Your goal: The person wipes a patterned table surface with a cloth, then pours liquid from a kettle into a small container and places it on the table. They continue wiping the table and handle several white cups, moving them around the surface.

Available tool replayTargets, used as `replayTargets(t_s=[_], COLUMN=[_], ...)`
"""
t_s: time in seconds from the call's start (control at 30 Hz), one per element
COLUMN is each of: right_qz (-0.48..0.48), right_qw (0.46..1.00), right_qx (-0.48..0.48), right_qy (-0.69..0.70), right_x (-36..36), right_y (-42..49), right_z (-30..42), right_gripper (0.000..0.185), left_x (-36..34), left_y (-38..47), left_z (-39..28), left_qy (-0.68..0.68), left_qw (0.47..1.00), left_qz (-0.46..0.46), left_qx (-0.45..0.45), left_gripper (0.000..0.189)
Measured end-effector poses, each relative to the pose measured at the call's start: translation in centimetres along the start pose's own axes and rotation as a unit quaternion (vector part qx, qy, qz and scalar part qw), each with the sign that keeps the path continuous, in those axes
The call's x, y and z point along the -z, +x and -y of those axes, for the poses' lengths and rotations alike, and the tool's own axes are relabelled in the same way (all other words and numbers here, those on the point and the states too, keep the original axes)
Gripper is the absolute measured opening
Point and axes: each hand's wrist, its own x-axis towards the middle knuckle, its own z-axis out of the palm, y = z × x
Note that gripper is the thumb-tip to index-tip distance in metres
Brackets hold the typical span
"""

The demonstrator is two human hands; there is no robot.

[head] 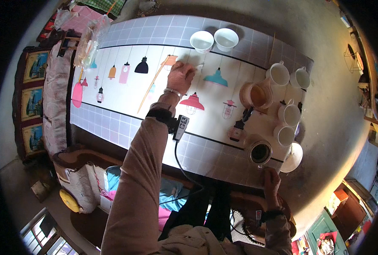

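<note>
My left hand (181,76) reaches over the patterned tablecloth (163,86), its fingers curled downward. A small whitish thing (199,67) shows beside the fingertips; whether they grip it is hidden. Beyond the hand, two white bowls (202,41) stand side by side. A thin wooden stick (153,83) lies just left of this hand. At the near right table edge is my right hand (271,181), fingers bent, their grip not clear. Close to it stands a glass jar (260,152) with dark contents. A pinkish-brown translucent pitcher (255,95) is farther back.
Several white cups (288,114) stand along the table's right end. A round pale object (292,157) sits beyond that edge. Clear plastic bags (91,44) and a pink paddle-shaped thing (77,95) lie at the left end. A cable (179,162) hangs from my left wrist device.
</note>
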Motion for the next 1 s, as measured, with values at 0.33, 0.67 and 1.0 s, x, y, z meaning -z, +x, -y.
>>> replayTargets(t_s=[0.33, 0.67, 1.0], right_qz=[-0.002, -0.004, -0.005], right_qw=[0.998, 1.000, 0.997], right_qx=[-0.039, -0.019, 0.030], right_qy=[-0.050, -0.003, -0.078], right_x=[0.4, 0.5, 0.5], right_y=[0.3, 0.5, 0.4], right_z=[-2.6, -2.5, -3.4], right_gripper=[0.017, 0.018, 0.016], left_x=[-5.0, -4.7, -8.9], left_y=[-11.3, -19.9, -9.5], left_z=[-10.0, -13.8, -12.5], left_qy=[-0.022, -0.091, 0.015], left_qw=[1.000, 0.984, 1.000], left_qz=[0.005, 0.110, -0.006], left_qx=[0.003, -0.103, -0.009], left_gripper=[0.022, 0.020, 0.027])
